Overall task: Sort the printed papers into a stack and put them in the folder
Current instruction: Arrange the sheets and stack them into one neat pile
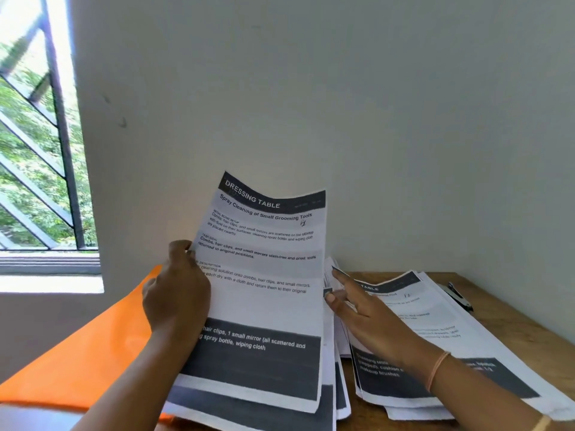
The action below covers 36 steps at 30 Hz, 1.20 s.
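Printed papers, white sheets with dark grey bands [264,275]: one sheaf raised, its left edge gripped by the curled fingers of the left hand [177,290], top page headed "DRESSING TABLE". Second pile of like sheets [466,334] lying fanned and uneven beneath the straight, spread fingers of the right hand [364,312], fingertips at the sheaf's right edge, holding nothing that can be told.

Glossy orange plastic folder [93,353] lying left of and behind the left fingers, no sheets seen in it.

Progress, by judgement: gathering under way; two groups not yet merged or squared; filing not begun.

Surface: brown wooden table [513,312], bare beyond the right fingers; small black stapler-like tool [457,295] past the second pile.

Room: plain white wall [342,88] ahead; window with dark metal grille [46,135] far left of the left fingers, green foliage outside.
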Each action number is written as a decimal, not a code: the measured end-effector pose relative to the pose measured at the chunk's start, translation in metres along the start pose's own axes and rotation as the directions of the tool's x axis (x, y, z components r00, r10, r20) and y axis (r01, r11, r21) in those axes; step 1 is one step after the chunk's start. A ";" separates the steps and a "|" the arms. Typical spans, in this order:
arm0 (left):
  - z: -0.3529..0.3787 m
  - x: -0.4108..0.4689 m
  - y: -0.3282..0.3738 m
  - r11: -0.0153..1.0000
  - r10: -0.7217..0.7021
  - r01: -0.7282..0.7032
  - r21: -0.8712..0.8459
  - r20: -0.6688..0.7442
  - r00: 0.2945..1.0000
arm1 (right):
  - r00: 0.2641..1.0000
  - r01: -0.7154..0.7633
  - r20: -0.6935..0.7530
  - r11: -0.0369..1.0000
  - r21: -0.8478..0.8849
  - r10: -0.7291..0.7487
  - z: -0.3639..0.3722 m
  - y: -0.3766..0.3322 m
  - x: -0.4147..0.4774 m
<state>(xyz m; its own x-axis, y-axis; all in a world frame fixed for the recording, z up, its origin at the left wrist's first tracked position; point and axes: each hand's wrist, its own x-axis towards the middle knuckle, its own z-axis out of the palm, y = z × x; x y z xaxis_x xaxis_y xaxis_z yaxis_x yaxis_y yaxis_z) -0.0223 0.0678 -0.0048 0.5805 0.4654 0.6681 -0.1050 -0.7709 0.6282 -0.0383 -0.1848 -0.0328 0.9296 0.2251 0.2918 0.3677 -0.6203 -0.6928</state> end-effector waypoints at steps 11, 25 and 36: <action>-0.001 -0.003 0.004 1.000 0.018 -0.018 -0.009 -0.016 1.000 | 0.997 -0.001 -0.078 0.968 0.252 0.021 0.000 -0.009 -0.003; 0.010 -0.016 0.015 0.996 0.094 -0.094 -0.011 0.231 0.968 | 0.923 -0.140 -0.235 0.837 0.530 0.304 -0.031 -0.019 0.001; 0.030 -0.029 0.007 0.911 0.090 -0.303 0.278 0.585 0.806 | 0.744 -0.489 -0.278 0.778 0.394 0.608 -0.104 0.048 0.010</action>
<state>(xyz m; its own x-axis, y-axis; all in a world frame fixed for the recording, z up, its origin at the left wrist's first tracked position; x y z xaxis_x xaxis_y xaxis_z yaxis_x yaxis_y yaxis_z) -0.0155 0.0353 -0.0317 0.9307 0.0517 0.3621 -0.0472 -0.9647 0.2591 -0.0137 -0.2909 0.0056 0.9080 -0.4185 -0.0213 -0.1590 -0.2972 -0.9415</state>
